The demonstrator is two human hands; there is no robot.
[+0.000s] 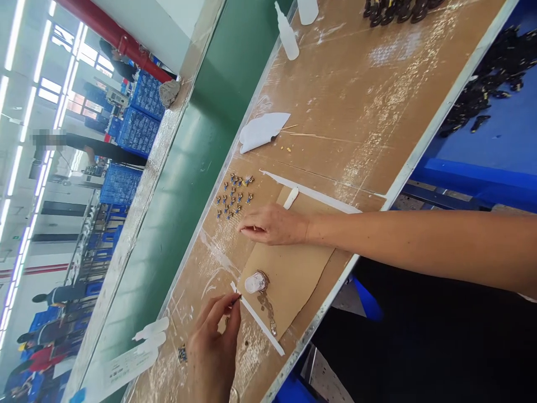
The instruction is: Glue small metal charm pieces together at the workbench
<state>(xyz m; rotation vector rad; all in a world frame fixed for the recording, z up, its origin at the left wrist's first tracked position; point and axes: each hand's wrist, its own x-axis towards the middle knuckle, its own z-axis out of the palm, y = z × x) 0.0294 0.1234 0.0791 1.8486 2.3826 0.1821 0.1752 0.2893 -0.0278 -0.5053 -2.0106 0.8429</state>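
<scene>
My left hand (216,341) pinches a small dark piece between thumb and fingertips, by the white strip at the cardboard's edge. Above the cardboard sheet (302,263), my right hand (272,225) is closed with its fingers pressed together; whatever may be in them is hidden. Past its fingertips lies a group of small blue and gold pieces (232,196). A small whitish cup (255,282) is on the cardboard between my hands, beside a brown glossy smear (268,313). Near my right wrist is a white flat stick-like thing (291,197).
White squeeze bottles (287,33) stand at the table's far end, another (151,329) near my left hand. Folded white paper (264,131) lies with thin sticks. Dark pieces fill a blue bin (495,123). A green strip (218,95) borders the table; people work in the background.
</scene>
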